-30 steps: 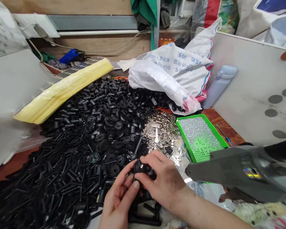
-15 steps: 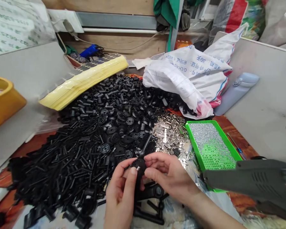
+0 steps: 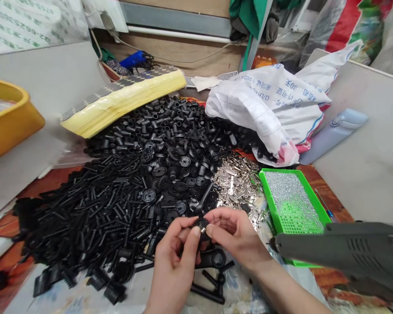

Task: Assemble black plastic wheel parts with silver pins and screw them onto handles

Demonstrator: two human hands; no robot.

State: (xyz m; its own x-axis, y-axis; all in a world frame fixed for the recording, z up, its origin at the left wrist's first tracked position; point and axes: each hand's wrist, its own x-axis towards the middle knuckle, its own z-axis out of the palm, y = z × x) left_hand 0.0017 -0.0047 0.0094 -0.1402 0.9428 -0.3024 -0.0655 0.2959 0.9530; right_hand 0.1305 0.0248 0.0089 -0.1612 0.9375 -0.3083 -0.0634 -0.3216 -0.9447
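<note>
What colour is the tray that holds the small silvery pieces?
The tray is bright green, seen best in the head view.

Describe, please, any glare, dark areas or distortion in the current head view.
Head view: bright glints on the metal pieces; head view: heaped black parts merging into shadow; head view: the yellow container looks stretched near the left edge, probably by a wide lens.

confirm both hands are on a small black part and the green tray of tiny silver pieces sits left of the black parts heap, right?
Not quite: the head view shows the green tray of tiny silver pieces right of the black parts heap, not left. The left hand and right hand are on a small black part, as you say.
</note>
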